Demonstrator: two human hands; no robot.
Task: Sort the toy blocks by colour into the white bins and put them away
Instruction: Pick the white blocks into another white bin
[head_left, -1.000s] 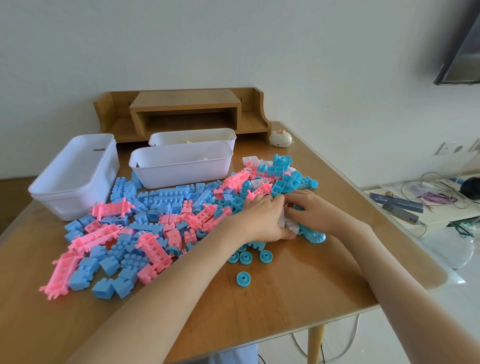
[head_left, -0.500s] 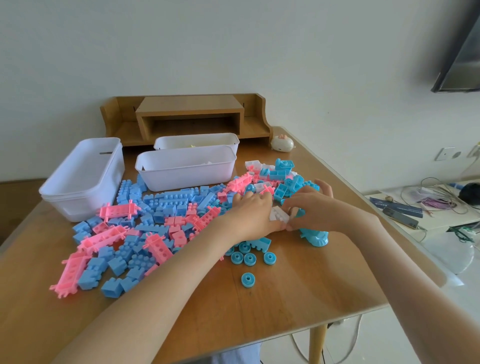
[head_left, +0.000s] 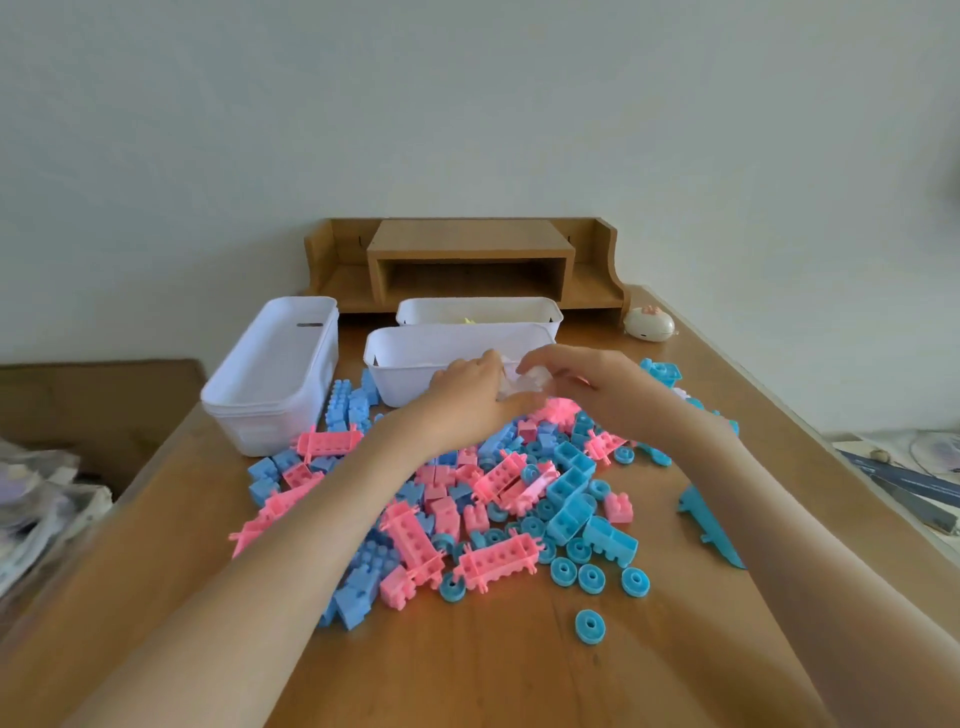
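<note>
– Both hands have risen off the counter (head_left: 519, 675) since half a second ago, yes?

– Yes. Then they were down in the heap. Now the fingers (head_left: 537, 357) of the left hand (head_left: 462, 389) and right hand (head_left: 597, 387) are curled round a cluster of white blocks (head_left: 522, 383), held between them in front of the nearer white bin (head_left: 410, 364). Blur hides how many pieces there are, and whether they touch its wall.

– How should the drop go?

– I'd carry the cluster over the rim first and only then spread the fingers, so nothing bounces off the wall back into the heap. Loose pieces cupped between two hands can slip out below, so keep the palms close until they are above the bin.

– And everything else?

– Pink and blue blocks (head_left: 498, 483) lie unsorted on the counter beneath the wrists, with blue wheels (head_left: 590, 578) at the heap's near edge. The long bin (head_left: 270, 374) stands to the left and the far bin (head_left: 519, 312) stands behind.
</note>
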